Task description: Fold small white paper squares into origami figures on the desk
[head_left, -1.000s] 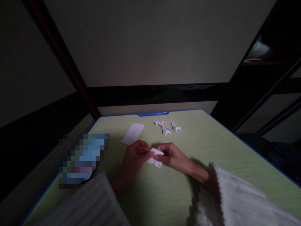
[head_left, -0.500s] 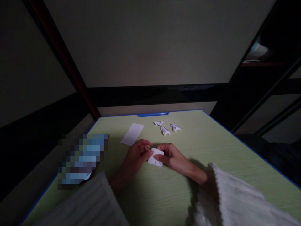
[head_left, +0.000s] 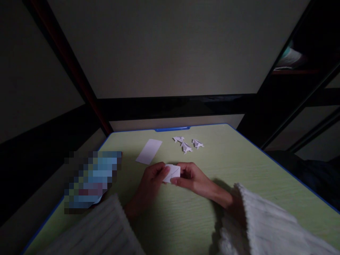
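Observation:
A small folded piece of white paper [head_left: 174,171] with crease lines is held between both hands, above the table's middle. My left hand [head_left: 154,178] pinches its left edge, thumb on top and fingers behind. At the lower right, the thumb of my right hand [head_left: 193,177] presses on the paper, its other fingers curled behind and partly hidden. Beyond the hands lie three small folded paper figures, two touching [head_left: 186,147] and one apart [head_left: 197,143]. A flat white paper sheet [head_left: 149,151] rests to their left.
The pale green table [head_left: 239,166] has a blue rim and a blue handle-like piece [head_left: 172,129] at its far edge. A pixelated flat object [head_left: 95,180] lies at the left. Dark panels rise behind, and a shelf with a pale bundle [head_left: 290,58] stands at right.
The folded paper has turned and shifted slightly left and up. My left hand's fingers have closed onto its left edge, while my right thumb has moved to its lower edge.

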`<action>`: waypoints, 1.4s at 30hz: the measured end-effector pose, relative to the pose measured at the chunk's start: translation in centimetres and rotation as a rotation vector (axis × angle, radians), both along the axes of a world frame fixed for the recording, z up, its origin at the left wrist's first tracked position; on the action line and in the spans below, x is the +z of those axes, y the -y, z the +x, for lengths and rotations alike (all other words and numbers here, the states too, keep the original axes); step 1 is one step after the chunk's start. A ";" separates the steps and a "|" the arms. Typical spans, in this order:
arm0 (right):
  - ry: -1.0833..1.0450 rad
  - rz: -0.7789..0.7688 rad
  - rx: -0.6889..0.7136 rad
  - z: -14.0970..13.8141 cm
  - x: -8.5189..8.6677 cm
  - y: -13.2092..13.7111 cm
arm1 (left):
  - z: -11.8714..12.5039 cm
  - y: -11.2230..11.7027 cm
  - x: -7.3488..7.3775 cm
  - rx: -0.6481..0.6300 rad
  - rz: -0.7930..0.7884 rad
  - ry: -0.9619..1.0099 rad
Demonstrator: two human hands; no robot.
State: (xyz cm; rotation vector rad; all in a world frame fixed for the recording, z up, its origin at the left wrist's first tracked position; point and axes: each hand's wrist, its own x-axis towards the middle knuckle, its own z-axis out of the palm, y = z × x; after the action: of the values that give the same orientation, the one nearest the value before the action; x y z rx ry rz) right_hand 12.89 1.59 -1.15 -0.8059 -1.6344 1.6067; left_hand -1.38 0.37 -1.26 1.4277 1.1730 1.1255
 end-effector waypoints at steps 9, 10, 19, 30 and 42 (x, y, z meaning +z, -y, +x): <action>-0.080 -0.118 -0.117 -0.3 0.1 -0.5 | 0.0 -0.3 0.1 0.092 0.002 0.020; -0.080 -0.118 -0.120 -0.3 0.0 -0.5 | 0.0 -0.3 0.1 0.098 0.002 0.016; -0.124 -0.124 -0.171 -0.1 0.1 -0.4 | 0.0 -0.1 0.7 0.113 0.018 0.029; -0.221 0.004 -0.386 0.3 0.4 -0.6 | 0.4 0.2 1.0 0.037 -0.027 0.021; -0.196 0.108 -0.198 0.5 0.5 -0.3 | 0.4 -0.1 0.5 0.020 -0.072 0.074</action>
State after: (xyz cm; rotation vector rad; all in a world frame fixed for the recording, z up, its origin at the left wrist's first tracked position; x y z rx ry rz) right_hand 13.39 1.87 -0.69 -0.7072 -1.4429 1.4000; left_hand -1.02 0.49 -0.79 1.3113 1.1659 1.1296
